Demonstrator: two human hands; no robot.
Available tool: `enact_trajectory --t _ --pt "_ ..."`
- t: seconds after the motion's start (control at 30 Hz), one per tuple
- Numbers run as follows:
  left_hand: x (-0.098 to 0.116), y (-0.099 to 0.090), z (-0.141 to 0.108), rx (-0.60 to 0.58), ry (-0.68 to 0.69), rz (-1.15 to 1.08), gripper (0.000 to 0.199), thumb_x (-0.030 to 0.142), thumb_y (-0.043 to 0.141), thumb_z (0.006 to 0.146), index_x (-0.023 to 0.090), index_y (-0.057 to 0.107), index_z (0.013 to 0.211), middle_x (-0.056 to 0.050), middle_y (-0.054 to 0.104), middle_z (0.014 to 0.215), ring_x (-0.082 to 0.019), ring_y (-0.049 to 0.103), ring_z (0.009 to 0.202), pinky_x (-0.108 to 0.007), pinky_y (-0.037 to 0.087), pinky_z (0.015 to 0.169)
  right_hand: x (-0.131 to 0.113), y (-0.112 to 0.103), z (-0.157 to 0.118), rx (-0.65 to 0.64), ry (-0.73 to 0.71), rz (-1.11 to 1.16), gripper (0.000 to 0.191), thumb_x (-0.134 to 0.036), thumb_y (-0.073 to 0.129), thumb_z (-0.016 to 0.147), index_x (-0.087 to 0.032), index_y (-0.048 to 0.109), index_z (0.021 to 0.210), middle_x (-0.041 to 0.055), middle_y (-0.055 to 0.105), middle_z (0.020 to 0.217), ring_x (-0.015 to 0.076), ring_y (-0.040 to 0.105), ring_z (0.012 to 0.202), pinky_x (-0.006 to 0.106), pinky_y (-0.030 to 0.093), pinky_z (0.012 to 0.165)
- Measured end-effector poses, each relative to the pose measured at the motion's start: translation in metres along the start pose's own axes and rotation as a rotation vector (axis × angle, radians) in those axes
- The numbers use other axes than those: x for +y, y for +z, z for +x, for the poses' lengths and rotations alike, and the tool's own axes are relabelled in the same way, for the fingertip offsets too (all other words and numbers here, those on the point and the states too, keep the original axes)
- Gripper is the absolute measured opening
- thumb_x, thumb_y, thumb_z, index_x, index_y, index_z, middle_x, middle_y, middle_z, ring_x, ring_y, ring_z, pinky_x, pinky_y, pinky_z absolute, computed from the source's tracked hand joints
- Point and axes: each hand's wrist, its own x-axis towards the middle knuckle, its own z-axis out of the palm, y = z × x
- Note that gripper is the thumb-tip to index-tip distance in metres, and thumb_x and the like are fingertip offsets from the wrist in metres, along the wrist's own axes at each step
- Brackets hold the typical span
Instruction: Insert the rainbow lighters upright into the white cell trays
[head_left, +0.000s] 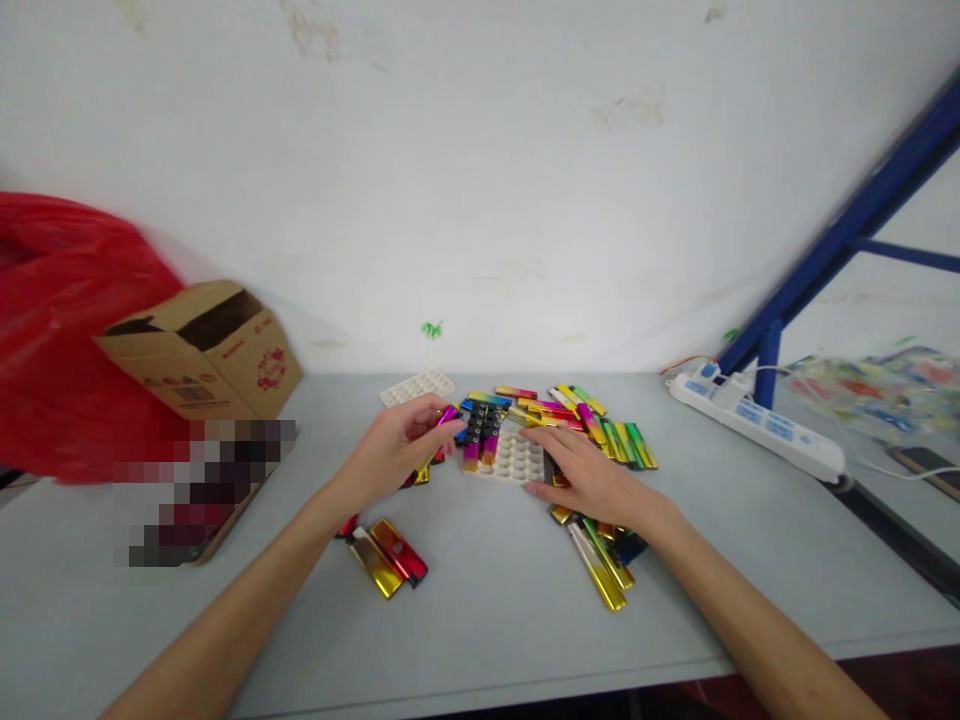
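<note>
Left hand (401, 440) pinches a purple lighter (448, 412), just left of the pale tray (510, 474) on the worktop (487, 620)! Purple-and-gold lighters (490, 448) fill its left side. Right hand (581, 468) hugs the right edge; gripping or not, I can't tell. Tray-loading, seemingly; next calls for careful alignment.

Lighters (490, 446) in metallic purple, gold, red and green; white tray (517, 458); grey table (480, 610); red bag (75, 320)
</note>
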Motion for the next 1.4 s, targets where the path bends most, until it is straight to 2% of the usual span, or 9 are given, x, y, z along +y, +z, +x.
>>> enact_trajectory --t 0.1,0.17,0.27,0.43,0.6,0.83,1.1,1.4 --pt "-0.001 0.009 0.000 0.036 -0.013 -0.145 0.026 0.049 0.053 0.101 0.023 0.052 0.100 0.007 0.059 0.065 -0.011 0.057 0.052 -0.022 0.044 0.051 0.000 0.000 0.000 -0.003 -0.003 -0.005 0.064 -0.042 0.066 0.098 -0.019 0.042 0.153 0.0175 0.055 0.151 0.0321 0.053 0.140 0.054 0.042 0.119" --pt "-0.001 0.015 -0.001 0.041 -0.059 -0.211 0.025 0.050 0.050 0.102 0.025 0.049 0.104 0.010 0.051 0.060 -0.008 0.042 0.041 -0.020 0.035 0.042 0.000 0.000 0.000 0.007 -0.008 0.000 0.063 -0.041 0.067 0.098 -0.019 0.043 0.152 0.0173 0.056 0.151 0.0324 0.053 0.140 0.055 0.042 0.119" --pt "0.000 0.021 -0.001 0.095 -0.093 -0.229 0.028 0.052 0.050 0.100 0.025 0.049 0.101 0.012 0.040 0.057 -0.008 0.029 0.042 -0.018 0.026 0.039 0.000 0.000 0.000 0.016 -0.010 0.009 0.063 -0.041 0.067 0.097 -0.021 0.044 0.152 0.0168 0.057 0.150 0.0329 0.053 0.140 0.055 0.042 0.119" --pt "0.005 0.030 -0.004 0.194 -0.043 -0.024 0.043 0.055 0.050 0.096 0.022 0.044 0.071 0.007 0.036 0.058 -0.009 0.031 0.050 -0.022 0.026 0.043 -0.001 -0.001 0.000 -0.010 0.005 0.003 0.065 -0.042 0.067 0.098 -0.019 0.042 0.153 0.0171 0.055 0.151 0.0323 0.052 0.140 0.053 0.042 0.119" --pt "0.000 0.034 -0.007 0.261 -0.068 0.115 0.045 0.053 0.050 0.091 0.022 0.039 0.060 0.005 0.033 0.055 -0.011 0.032 0.051 -0.025 0.024 0.045 0.000 -0.001 0.000 -0.001 -0.004 0.012 0.064 -0.042 0.067 0.098 -0.021 0.043 0.153 0.0164 0.056 0.151 0.0325 0.052 0.141 0.054 0.042 0.119" --pt "-0.003 0.037 -0.006 0.227 -0.087 0.039 0.032 0.042 0.047 0.086 0.023 0.040 0.061 0.005 0.034 0.055 -0.011 0.032 0.050 -0.025 0.023 0.046 -0.001 -0.002 0.000 -0.007 0.005 0.015 0.063 -0.042 0.066 0.098 -0.021 0.044 0.153 0.0167 0.055 0.151 0.0323 0.051 0.141 0.054 0.042 0.119" --pt "0.006 0.037 -0.010 0.240 -0.091 -0.097 0.040 0.051 0.054 0.088 0.023 0.038 0.063 0.006 0.030 0.057 -0.010 0.026 0.050 -0.025 0.021 0.045 0.000 -0.002 0.001 -0.008 -0.007 0.013 0.063 -0.043 0.066 0.099 -0.019 0.043 0.152 0.0175 0.055 0.150 0.0324 0.051 0.141 0.055 0.042 0.119" --pt "0.008 0.034 -0.009 0.313 -0.106 0.142 0.036 0.044 0.050 0.089 0.023 0.039 0.062 0.004 0.035 0.057 -0.012 0.033 0.053 -0.025 0.023 0.047 -0.001 -0.003 0.001 -0.010 -0.006 0.011 0.064 -0.045 0.066 0.098 -0.019 0.044 0.152 0.0177 0.056 0.149 0.0327 0.052 0.140 0.054 0.042 0.118"
